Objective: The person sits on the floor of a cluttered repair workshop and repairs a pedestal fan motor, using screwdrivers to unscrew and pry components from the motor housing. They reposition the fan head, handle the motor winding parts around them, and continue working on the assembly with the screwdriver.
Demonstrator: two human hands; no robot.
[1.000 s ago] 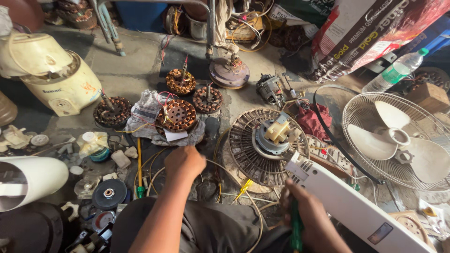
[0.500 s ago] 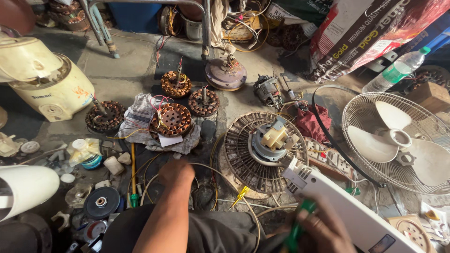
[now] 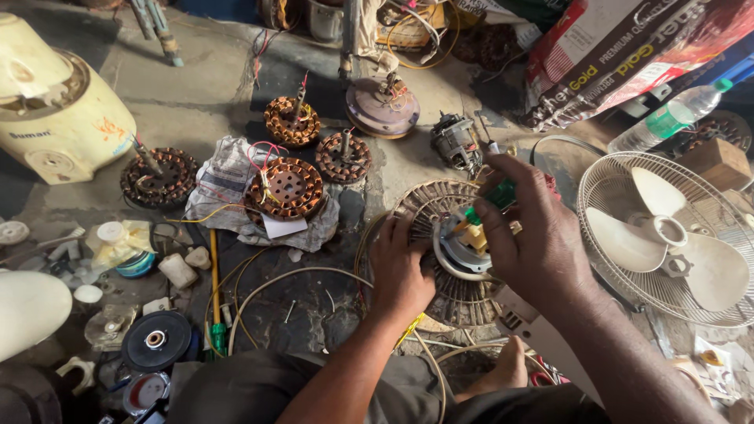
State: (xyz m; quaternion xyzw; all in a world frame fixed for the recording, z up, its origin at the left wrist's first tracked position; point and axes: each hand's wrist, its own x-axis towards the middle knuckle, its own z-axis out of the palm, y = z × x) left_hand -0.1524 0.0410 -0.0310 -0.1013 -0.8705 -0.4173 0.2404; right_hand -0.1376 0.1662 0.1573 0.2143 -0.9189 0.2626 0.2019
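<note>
Cluttered workshop floor. Fan motor point(image 3: 463, 243) lies frame centre; your left hand point(image 3: 400, 267) rests open on its grille, nearer. Your right hand point(image 3: 534, 228) closes round a green-handled screwdriver point(image 3: 491, 200) angled down-left over it.

left hand point(image 3: 400, 271) palm down, fingers spread and pressed flat, forearm running up from bottom centre. right hand point(image 3: 528, 228) raised just beside it, fingers curled in a pinch grip, thumb toward the left fingertips.
</note>
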